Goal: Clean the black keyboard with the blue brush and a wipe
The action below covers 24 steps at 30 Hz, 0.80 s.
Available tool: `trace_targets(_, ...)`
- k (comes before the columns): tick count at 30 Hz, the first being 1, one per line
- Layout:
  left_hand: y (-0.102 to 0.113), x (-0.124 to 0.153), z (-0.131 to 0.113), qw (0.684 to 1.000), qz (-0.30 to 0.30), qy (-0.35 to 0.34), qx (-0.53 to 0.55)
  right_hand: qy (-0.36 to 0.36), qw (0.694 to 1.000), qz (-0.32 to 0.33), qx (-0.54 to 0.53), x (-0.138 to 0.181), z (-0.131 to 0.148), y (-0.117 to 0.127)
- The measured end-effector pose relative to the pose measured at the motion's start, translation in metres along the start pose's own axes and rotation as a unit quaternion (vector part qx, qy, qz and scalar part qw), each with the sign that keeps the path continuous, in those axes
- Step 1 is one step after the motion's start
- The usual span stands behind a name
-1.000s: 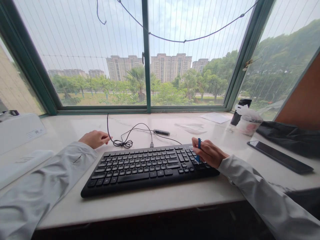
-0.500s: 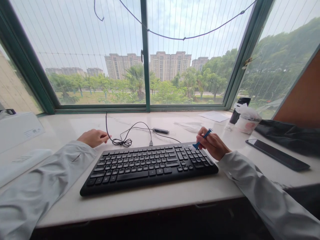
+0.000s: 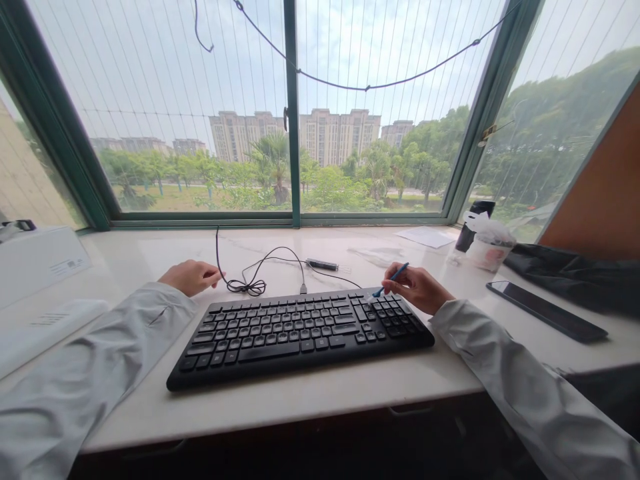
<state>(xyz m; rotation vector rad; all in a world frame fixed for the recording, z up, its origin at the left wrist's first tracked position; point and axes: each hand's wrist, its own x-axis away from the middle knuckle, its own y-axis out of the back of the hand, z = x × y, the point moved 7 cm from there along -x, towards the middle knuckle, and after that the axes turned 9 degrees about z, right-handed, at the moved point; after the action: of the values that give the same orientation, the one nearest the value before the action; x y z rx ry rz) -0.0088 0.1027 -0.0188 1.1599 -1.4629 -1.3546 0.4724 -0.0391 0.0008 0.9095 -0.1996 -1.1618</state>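
Note:
A black keyboard point(image 3: 300, 333) lies on the pale tabletop in front of me. My right hand point(image 3: 417, 287) pinches a small blue brush point(image 3: 393, 279) by its handle, over the number pad side. The brush slants down to the left, and its pale bristle end is at the upper keys left of the number pad. My left hand point(image 3: 190, 277) rests on the table beyond the keyboard's left end, fingers curled closed. A black cable point(image 3: 247, 287) runs by its fingertips into a tied coil; whether the fingers grip it, I cannot tell.
Behind the keyboard lies a small dark stick-shaped item point(image 3: 323, 265) beside clear plastic point(image 3: 377, 255). To the right are a phone point(image 3: 545, 312), a bagged cup point(image 3: 490, 250), a black bottle point(image 3: 473, 223) and dark cloth point(image 3: 560, 277). A white box point(image 3: 43, 257) stands left.
My right hand has shifted left with the brush, whose handle now lies lower and whose bristles have moved left along the upper keys. The left hand keeps its curled pose.

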Motion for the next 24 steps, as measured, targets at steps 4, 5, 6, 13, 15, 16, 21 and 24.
trace_targets(4, -0.001, 0.001, -0.001, 1.0, 0.01, 0.01, -0.023, -0.024, 0.999, 0.03, 0.017, -0.001, -0.006, -0.002)
trace_targets(5, -0.001, 0.001, -0.002, 1.0, 0.013, 0.011, -0.025, -0.025, 0.999, 0.033, 0.026, 0.0, -0.007, -0.001)
trace_targets(6, -0.001, 0.001, -0.002, 0.999, 0.015, 0.012, -0.026, -0.026, 0.998, 0.035, 0.035, 0.0, -0.007, 0.0)
trace_targets(13, -0.002, 0.001, -0.002, 0.999, 0.014, 0.011, -0.031, -0.033, 0.992, 0.043, 0.115, 0.002, -0.008, 0.014)
trace_targets(15, -0.002, 0.002, -0.002, 0.999, 0.018, 0.017, -0.031, -0.035, 0.991, 0.044, 0.123, 0.003, -0.008, 0.017)
trace_targets(16, -0.002, 0.002, -0.003, 0.999, 0.019, 0.019, -0.031, -0.035, 0.991, 0.045, 0.125, 0.004, -0.008, 0.018)
trace_targets(21, -0.001, 0.003, -0.005, 0.999, 0.018, 0.016, -0.029, -0.038, 0.99, 0.036, 0.13, 0.006, -0.008, 0.024)
trace_targets(24, 0.0, 0.004, -0.005, 0.999, 0.015, 0.017, -0.029, -0.037, 0.991, 0.028, 0.126, 0.007, -0.009, 0.028)
